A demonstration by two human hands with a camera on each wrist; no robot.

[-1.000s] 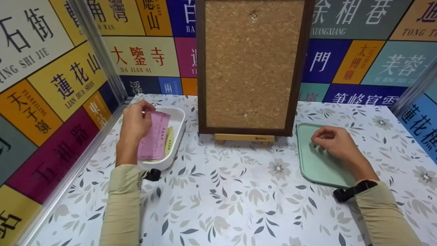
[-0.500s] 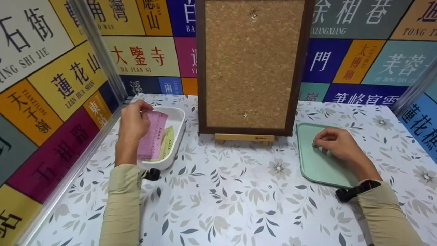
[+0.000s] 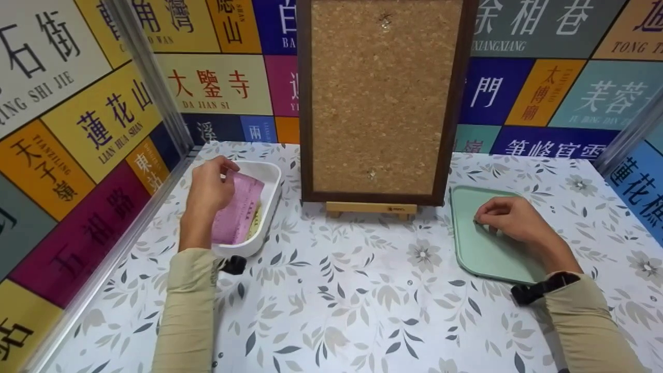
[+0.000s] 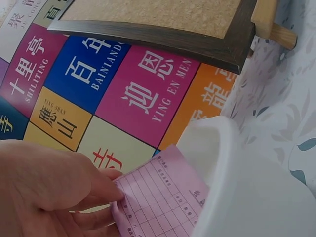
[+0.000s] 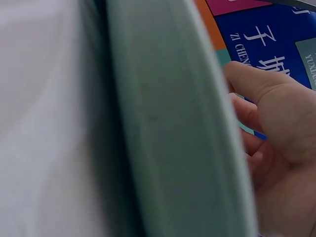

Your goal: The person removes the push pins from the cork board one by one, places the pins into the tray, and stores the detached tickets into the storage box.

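Note:
My left hand (image 3: 208,190) pinches the edge of a pink printed receipt slip (image 3: 242,204) above a white tray (image 3: 274,194). In the left wrist view, the thumb and fingers hold the slip's (image 4: 163,197) near edge. Beneath it in the tray lies a yellow slip (image 3: 255,223), mostly covered. My right hand (image 3: 510,220) is low over a green tray (image 3: 471,254). Its thumb and fingertips come together on a tiny dark thing (image 3: 477,222), too small to name. In the right wrist view, the tray's rim (image 5: 173,118) hides those fingertips.
A framed corkboard (image 3: 380,103) stands on a small wooden easel (image 3: 370,208) between the trays, with shiny spots near its top and bottom. A floral cloth (image 3: 362,300) covers the table. Colourful sign-printed walls (image 3: 217,85) enclose the back and sides.
My left hand shifts slightly left, then back right, with the pink slip, which covers more of the yellow one. My right hand has lowered a little, its fingertips closing on the tiny dark thing.

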